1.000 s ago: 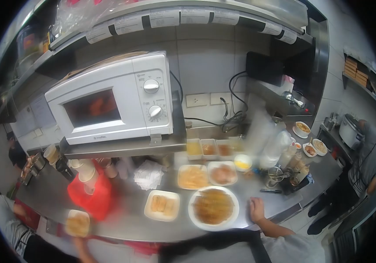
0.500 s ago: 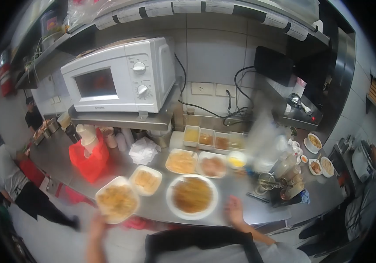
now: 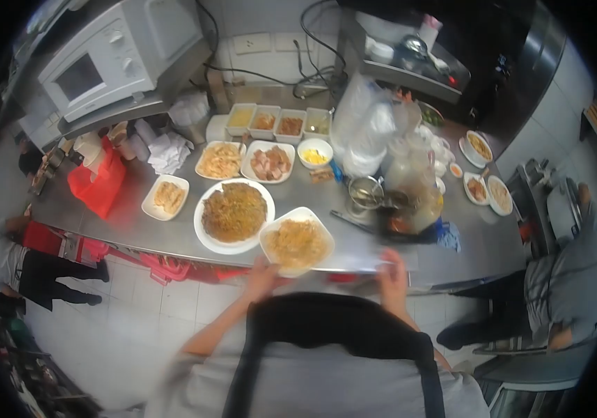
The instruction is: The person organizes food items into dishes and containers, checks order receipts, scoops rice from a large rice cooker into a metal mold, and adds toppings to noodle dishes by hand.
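My left hand (image 3: 262, 276) is closed on the near-left edge of a square white bowl (image 3: 297, 242) of pale orange-yellow food. The bowl is by the counter's front edge, its far-left rim close to a round white plate (image 3: 234, 245) bearing a large brown-yellow, flat food. To the right, at the counter edge, is my right hand (image 3: 391, 273), somewhat blurred; its fingers look apart, with nothing visible in them. A smaller square dish (image 3: 166, 214) of pale food stands left of the plate. Behind the plate are dishes of shredded food (image 3: 206, 174) and pinkish chunks (image 3: 268, 180).
Seasoning tubs (image 3: 240, 130) line the back, near a bowl of yellow food (image 3: 315, 164). Plastic bags (image 3: 364, 132), a metal pot (image 3: 366, 202) and dark tongs (image 3: 354, 221) stand right. A red bag (image 3: 98, 188) and microwave (image 3: 96, 63) are left. Other people (image 3: 6, 254) stand on both sides.
My left hand has carried the square bowl from left of the plate to its right front. My view has shifted right and down. My right hand remains near the counter edge.
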A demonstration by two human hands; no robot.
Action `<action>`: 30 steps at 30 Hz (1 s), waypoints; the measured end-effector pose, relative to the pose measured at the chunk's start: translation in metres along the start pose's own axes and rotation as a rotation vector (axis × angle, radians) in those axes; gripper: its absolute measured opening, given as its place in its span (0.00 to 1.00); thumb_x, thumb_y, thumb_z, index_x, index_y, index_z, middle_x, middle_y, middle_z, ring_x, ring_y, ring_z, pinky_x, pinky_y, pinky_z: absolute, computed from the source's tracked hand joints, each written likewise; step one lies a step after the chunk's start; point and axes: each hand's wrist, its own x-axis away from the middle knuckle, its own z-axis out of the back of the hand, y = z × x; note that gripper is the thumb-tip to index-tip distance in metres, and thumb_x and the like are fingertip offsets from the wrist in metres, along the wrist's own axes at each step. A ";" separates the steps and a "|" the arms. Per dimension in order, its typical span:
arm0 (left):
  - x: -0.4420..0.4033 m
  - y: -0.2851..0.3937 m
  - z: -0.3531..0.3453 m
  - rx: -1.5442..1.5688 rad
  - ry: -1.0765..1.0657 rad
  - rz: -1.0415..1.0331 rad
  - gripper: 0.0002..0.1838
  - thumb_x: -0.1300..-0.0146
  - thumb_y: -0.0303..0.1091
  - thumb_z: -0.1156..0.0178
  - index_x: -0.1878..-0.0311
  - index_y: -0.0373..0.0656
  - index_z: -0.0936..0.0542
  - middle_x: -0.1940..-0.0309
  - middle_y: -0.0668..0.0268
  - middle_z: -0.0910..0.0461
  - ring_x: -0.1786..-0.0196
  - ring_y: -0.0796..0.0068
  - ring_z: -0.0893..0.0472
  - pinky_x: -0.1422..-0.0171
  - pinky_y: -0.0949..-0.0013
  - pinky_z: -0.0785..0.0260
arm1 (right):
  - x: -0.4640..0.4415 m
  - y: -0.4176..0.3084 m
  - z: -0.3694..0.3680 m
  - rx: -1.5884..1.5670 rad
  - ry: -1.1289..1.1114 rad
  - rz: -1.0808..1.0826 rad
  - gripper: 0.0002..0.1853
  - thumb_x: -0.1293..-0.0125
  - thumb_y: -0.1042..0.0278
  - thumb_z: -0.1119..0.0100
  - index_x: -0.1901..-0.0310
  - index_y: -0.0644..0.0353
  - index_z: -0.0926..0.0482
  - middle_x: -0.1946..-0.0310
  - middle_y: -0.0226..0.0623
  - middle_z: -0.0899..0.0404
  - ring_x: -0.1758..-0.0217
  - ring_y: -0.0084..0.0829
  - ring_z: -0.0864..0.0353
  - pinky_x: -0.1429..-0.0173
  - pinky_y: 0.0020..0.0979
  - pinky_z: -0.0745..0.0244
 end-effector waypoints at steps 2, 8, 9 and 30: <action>-0.009 -0.031 -0.007 -0.057 -0.009 -0.051 0.28 0.40 0.22 0.50 0.39 0.43 0.49 0.45 0.48 0.35 0.49 0.50 0.24 0.52 0.55 0.22 | 0.007 -0.007 0.014 -0.006 0.044 -0.010 0.22 0.37 0.76 0.49 0.40 0.61 0.36 0.52 0.32 0.31 0.62 0.16 0.34 0.56 0.19 0.35; -0.056 -0.073 -0.021 0.126 0.075 -0.042 0.23 0.42 0.30 0.41 0.44 0.39 0.34 0.53 0.58 0.25 0.51 0.69 0.23 0.41 0.56 0.37 | 0.018 -0.002 0.037 -0.022 0.176 0.006 0.21 0.36 0.75 0.49 0.41 0.62 0.35 0.52 0.32 0.31 0.61 0.16 0.33 0.54 0.19 0.35; -0.071 -0.090 -0.015 0.182 0.060 -0.071 0.22 0.42 0.31 0.40 0.45 0.39 0.32 0.54 0.61 0.24 0.51 0.73 0.24 0.38 0.54 0.41 | 0.019 -0.002 0.039 -0.025 0.187 0.014 0.21 0.36 0.75 0.49 0.41 0.62 0.35 0.52 0.32 0.31 0.60 0.16 0.33 0.54 0.19 0.35; -0.046 -0.056 -0.126 -0.588 0.493 -0.552 0.14 0.42 0.28 0.46 0.52 0.39 0.30 0.62 0.64 0.29 0.60 0.70 0.28 0.54 0.67 0.33 | -0.325 0.071 0.248 1.036 0.266 0.333 0.12 0.42 0.70 0.46 0.58 0.53 0.18 0.51 0.39 0.24 0.49 0.37 0.25 0.46 0.39 0.31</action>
